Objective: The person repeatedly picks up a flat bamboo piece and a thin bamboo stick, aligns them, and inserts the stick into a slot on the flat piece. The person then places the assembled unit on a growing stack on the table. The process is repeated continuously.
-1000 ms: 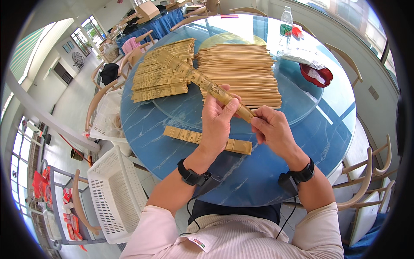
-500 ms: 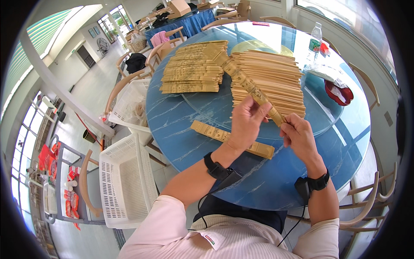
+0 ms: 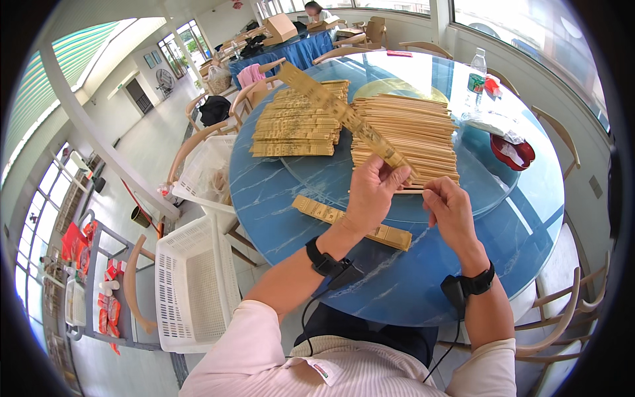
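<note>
My left hand (image 3: 372,193) pinches the lower end of a long, flat, gold-brown printed paper chopstick sleeve (image 3: 357,122), which slants up to the left over the table. To the right of that end, my right hand (image 3: 450,206) is apart from the sleeve, with fingers curled in and nothing visible in them. Behind my hands lies a wide pile of thin wooden chopsticks (image 3: 407,135). Left of it is a layered pile of similar gold-brown sleeves (image 3: 294,129). A small stack of sleeves (image 3: 317,209) lies nearer me, partly covered by my left hand and wrist.
The round blue marbled table (image 3: 264,192) bears a glass turntable. At its right stand a water bottle (image 3: 477,69) and a red bowl (image 3: 512,153). White plastic crates (image 3: 173,291) stand at the left, near a grey cart (image 3: 139,291). Chairs surround the table; a person (image 3: 317,13) sits far back.
My right hand has let go of the sleeve's lower end. My left hand still holds the sleeve, whose upper end has swung to the left. The view has shifted slightly.
</note>
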Tool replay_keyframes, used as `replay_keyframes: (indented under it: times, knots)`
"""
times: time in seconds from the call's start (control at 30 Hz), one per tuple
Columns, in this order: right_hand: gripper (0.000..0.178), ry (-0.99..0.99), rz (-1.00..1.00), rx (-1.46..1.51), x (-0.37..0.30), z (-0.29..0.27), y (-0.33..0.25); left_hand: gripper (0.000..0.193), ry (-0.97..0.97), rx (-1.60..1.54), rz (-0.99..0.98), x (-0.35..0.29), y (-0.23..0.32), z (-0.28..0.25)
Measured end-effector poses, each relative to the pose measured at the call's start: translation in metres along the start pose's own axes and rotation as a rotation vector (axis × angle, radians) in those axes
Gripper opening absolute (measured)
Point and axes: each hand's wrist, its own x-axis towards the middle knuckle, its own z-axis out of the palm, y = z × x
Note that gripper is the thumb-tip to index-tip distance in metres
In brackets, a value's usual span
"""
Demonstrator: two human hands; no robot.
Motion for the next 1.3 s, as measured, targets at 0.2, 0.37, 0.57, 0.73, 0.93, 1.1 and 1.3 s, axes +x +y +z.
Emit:
replay_keyframes:
  times: [0.2, 0.37, 0.57, 0.73, 0.93, 1.1, 1.3]
  knots:
    - [0.013, 0.011, -0.021, -0.06, -0.001, -0.004, -0.002, 0.012, 0.028, 0.05, 0.385, 0.07, 0.064, -0.011]
    - [0.015, -0.014, 0.007, -0.083, -0.001, -0.005, 0.002, 0.024, 0.171, -0.089, 0.284, 0.155, 0.051, -0.047]
    - [0.016, -0.011, -0.014, -0.127, 0.005, -0.003, 0.009, 0.039, -0.043, -0.065, -0.529, 0.071, -0.027, -0.064]
    - [0.015, 0.004, -0.03, -0.121, -0.002, -0.005, 0.002, 0.045, -0.321, 0.085, -0.412, 0.01, 0.012, -0.029]
    - [0.014, 0.035, -0.108, -0.129, 0.0, -0.009, 0.0, 0.036, -0.213, 0.266, -0.206, 0.017, 0.032, -0.054]
    - [0.013, 0.1, -0.075, -0.131, 0.007, -0.021, 0.002, 0.022, -0.179, 0.617, -0.108, 0.015, 0.012, -0.071]
    - [0.014, 0.118, -0.079, -0.157, 0.008, -0.022, 0.002, 0.013, -0.288, 0.932, -0.091, 0.012, -0.011, -0.071]
